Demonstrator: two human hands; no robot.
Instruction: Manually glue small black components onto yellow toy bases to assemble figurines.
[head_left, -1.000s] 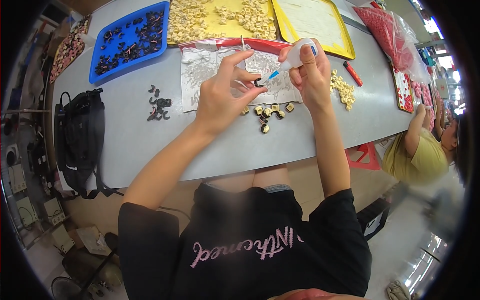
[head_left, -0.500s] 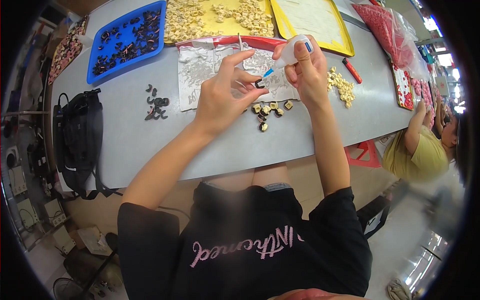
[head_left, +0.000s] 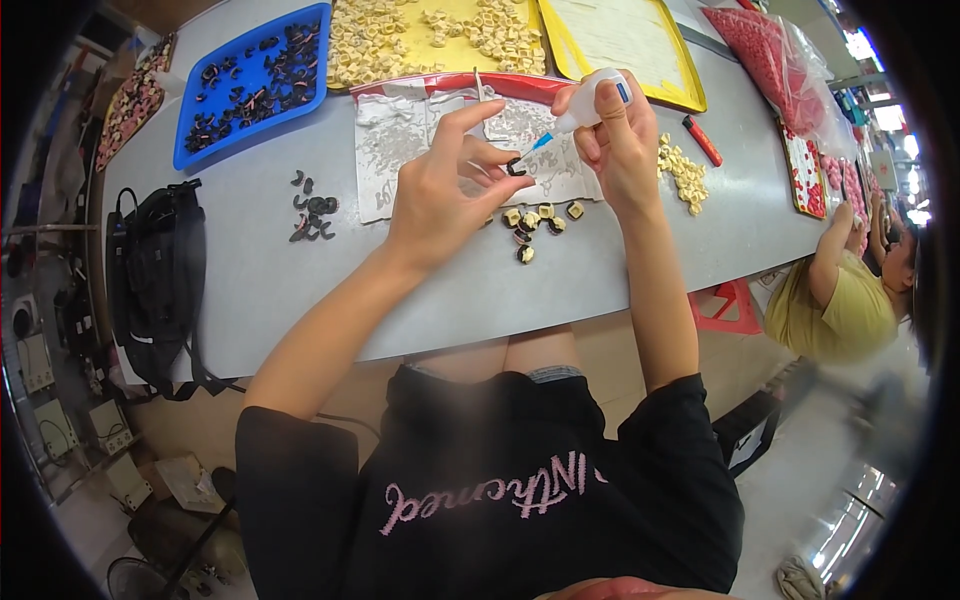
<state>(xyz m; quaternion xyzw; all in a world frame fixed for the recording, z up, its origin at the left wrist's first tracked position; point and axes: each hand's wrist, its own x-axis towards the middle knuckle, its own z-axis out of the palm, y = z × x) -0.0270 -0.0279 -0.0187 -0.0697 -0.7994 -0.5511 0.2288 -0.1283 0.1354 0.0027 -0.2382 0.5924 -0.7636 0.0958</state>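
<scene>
My left hand [head_left: 440,195] pinches a small black curved piece [head_left: 515,167] between thumb and fingertip, its other fingers raised. In my right hand [head_left: 625,150] is a white squeeze bottle [head_left: 570,119], tilted down to the left. Its blue needle tip [head_left: 543,140] points at the black piece, with the thin end at or very near it; contact is too small to tell. Below the hands lies a group of black pieces joined with cream square pieces [head_left: 527,220]. Loose black curved pieces [head_left: 315,207] lie to the left, and a pile of cream pieces [head_left: 686,178] to the right.
A stained white sheet [head_left: 385,160] lies under the hands. Behind stand a blue tray [head_left: 187,140] of black pieces and yellow trays [head_left: 690,85]. A red marker-like stick [head_left: 703,141], a bag of pink pieces [head_left: 765,65] and a black bag [head_left: 155,270] flank them. Another person [head_left: 835,300] sits at right.
The bottle has drawn back slightly up and to the right, so more of its thin needle shows. My left hand stays nearly still with the black piece.
</scene>
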